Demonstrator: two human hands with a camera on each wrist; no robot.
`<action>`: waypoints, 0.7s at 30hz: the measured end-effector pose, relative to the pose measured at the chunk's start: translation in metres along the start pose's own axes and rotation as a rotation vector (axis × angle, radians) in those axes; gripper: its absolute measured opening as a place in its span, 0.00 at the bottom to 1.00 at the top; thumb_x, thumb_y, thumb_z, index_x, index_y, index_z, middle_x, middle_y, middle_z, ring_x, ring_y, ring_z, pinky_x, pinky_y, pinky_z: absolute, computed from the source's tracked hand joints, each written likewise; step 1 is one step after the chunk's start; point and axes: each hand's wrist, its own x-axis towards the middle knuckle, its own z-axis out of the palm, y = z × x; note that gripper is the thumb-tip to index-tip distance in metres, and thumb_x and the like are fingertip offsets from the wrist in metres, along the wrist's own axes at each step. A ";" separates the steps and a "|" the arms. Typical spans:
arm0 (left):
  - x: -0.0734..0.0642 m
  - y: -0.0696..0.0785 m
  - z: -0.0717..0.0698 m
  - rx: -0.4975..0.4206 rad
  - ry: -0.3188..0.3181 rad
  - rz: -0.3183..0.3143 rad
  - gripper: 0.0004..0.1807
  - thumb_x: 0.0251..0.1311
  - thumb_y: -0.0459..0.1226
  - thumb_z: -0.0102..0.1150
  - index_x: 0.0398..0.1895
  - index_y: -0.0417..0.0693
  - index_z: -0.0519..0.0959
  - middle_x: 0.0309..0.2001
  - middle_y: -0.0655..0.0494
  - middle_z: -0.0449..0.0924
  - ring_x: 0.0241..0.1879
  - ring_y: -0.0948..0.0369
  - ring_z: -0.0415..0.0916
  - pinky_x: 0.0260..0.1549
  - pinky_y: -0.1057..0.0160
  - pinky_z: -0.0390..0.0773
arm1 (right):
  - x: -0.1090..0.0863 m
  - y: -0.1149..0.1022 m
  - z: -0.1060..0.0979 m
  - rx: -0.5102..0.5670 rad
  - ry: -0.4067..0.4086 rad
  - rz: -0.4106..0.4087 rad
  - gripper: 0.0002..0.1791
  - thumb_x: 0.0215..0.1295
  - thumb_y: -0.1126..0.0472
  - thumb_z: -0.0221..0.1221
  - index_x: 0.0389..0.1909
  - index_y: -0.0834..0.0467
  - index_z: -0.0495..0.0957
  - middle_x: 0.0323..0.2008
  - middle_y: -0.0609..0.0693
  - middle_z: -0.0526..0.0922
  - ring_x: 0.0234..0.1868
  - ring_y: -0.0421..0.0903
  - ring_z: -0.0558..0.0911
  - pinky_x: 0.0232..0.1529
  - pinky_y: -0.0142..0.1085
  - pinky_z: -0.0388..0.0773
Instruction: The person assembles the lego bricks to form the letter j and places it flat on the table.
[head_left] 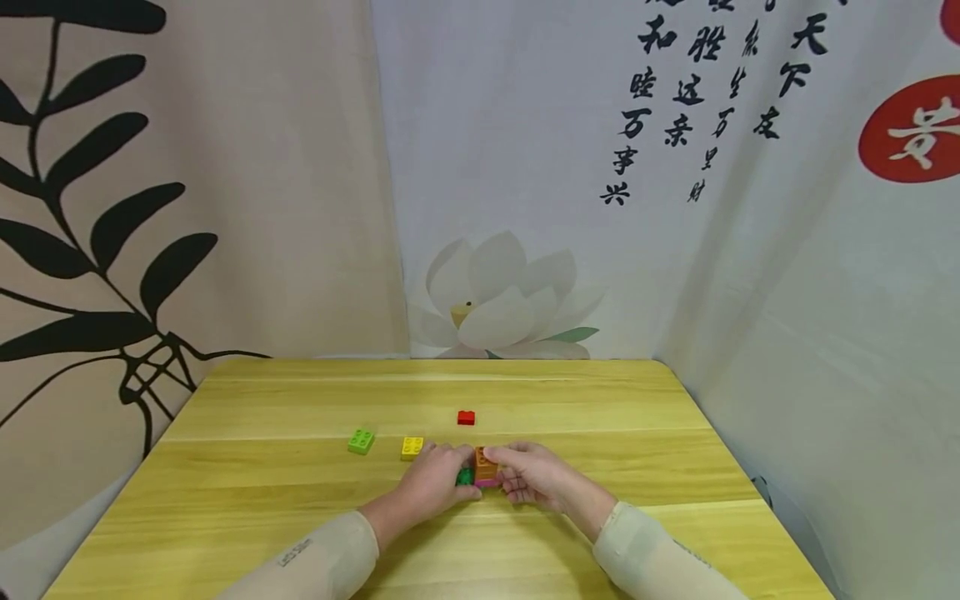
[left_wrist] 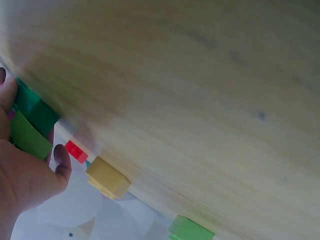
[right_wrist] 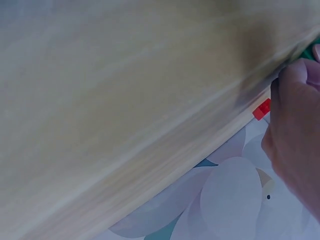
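At the middle of the table in the head view, my left hand (head_left: pixel 437 481) grips a dark green toy brick (head_left: pixel 465 477) between thumb and fingers. Against its right side stands an orange brick (head_left: pixel 486 468) above a pink brick (head_left: pixel 487 482). My right hand (head_left: pixel 538 477) pinches the orange brick, thumb near its studded top and the other fingers curled. The left wrist view shows the dark green brick (left_wrist: pixel 37 111) beside a lighter green brick (left_wrist: pixel 30 136) within the left hand. In the right wrist view, the right hand (right_wrist: pixel 300 120) hides most of the bricks.
Beyond the hands lie a red brick (head_left: pixel 467 417), a yellow brick (head_left: pixel 412 448) and a light green brick (head_left: pixel 361 442) on the wooden table (head_left: pixel 262 500). The yellow one is close to the left fingers. A printed curtain (head_left: pixel 510 167) hangs behind the table's far edge.
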 end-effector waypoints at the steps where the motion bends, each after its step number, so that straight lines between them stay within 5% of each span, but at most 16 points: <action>1: 0.000 0.000 0.000 0.003 -0.004 -0.002 0.26 0.58 0.52 0.80 0.52 0.48 0.84 0.40 0.60 0.89 0.37 0.64 0.80 0.47 0.56 0.74 | 0.001 0.001 0.000 0.003 -0.003 0.003 0.38 0.72 0.39 0.66 0.66 0.65 0.70 0.34 0.48 0.80 0.32 0.41 0.78 0.35 0.32 0.82; 15: -0.003 0.004 -0.009 -0.016 -0.063 -0.027 0.34 0.55 0.55 0.81 0.58 0.45 0.83 0.46 0.55 0.90 0.43 0.59 0.83 0.56 0.50 0.77 | 0.000 0.005 -0.001 0.029 -0.020 0.000 0.38 0.72 0.36 0.65 0.64 0.63 0.69 0.36 0.49 0.81 0.33 0.41 0.78 0.37 0.33 0.82; 21: -0.005 0.005 -0.015 -0.036 -0.036 -0.022 0.33 0.54 0.55 0.81 0.57 0.47 0.84 0.47 0.55 0.90 0.46 0.57 0.84 0.58 0.48 0.76 | -0.003 0.007 -0.007 0.025 -0.041 -0.007 0.43 0.75 0.31 0.58 0.67 0.65 0.68 0.40 0.51 0.84 0.35 0.42 0.81 0.39 0.33 0.83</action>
